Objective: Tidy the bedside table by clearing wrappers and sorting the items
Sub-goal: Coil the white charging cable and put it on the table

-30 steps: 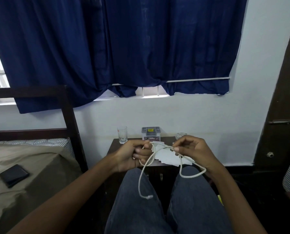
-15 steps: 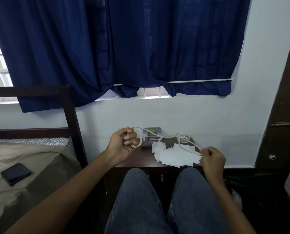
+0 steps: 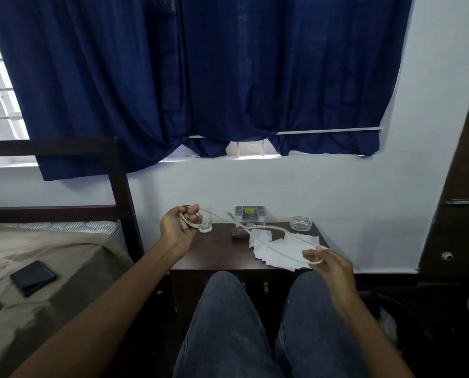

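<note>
L hand (image 3: 176,228) fingers tight round cable (image 3: 269,227) coil; R hand (image 3: 329,264) fingers in pinch on far loop.

The pale cable (image 3: 258,231), coiled in my left hand (image 3: 176,227), stretches to my right hand (image 3: 330,264). White wrappers (image 3: 282,253) litter the bench (image 3: 214,253) below.

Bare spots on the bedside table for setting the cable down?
Best patch: the front-left of the bedside table, bordered by the glass behind and the small dark item and white papers to the right. The right half is crowded: papers in front, grey box and ashtray behind. The cable spans it between the left hand and the right hand.
</note>
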Tool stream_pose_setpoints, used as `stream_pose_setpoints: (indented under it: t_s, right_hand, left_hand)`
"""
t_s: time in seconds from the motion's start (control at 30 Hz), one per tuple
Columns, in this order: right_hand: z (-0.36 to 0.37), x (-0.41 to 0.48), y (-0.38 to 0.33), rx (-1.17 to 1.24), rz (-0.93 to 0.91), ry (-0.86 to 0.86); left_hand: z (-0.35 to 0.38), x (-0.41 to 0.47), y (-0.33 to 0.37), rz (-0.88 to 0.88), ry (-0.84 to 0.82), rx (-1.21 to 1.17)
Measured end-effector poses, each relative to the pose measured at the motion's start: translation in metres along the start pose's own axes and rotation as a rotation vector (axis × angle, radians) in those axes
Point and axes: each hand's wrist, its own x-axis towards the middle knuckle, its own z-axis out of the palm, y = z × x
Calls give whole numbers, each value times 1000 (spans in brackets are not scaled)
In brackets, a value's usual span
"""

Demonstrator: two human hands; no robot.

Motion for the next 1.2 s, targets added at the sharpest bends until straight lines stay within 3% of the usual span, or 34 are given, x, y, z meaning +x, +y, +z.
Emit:
stream_pose_setpoints:
  t_s: [0.07, 0.13, 0.2, 0.27, 0.33, 0.47, 0.6, 0.73, 1.0, 1.2]
  right_hand:
    - [4, 1, -10, 395, 149, -33]
    - [7, 2, -14, 585, 269, -11]
    - [7, 5, -11, 421, 235, 47]
    - [3, 5, -6, -27, 57, 141]
    - [0, 4, -5, -316, -128, 148]
    - [-2, 4, -6, -637, -265, -166]
    - [4, -1, -6, -814, -166, -510]
    - [12, -8, -12, -963, -90, -712]
    - [34, -38, -68, -717, -19, -1122]
    - [53, -64, -107, -625, -153, -1145]
  left_hand:
    - [0, -1, -1, 12, 31, 22]
    - [2, -3, -3, 3, 39, 24]
    - [4, -3, -4, -5, 41, 25]
    - [2, -3, -1, 4, 52, 20]
    - [-1, -2, 5, 21, 57, 12]
    - [-4, -2, 14, 49, 40, 15]
    - [-4, -1, 17, 58, 54, 67]
    - [-2, -1, 11, 119, 137, 153]
    - [-4, 6, -5, 161, 117, 351]
    - [-7, 4, -24, 226, -137, 975]
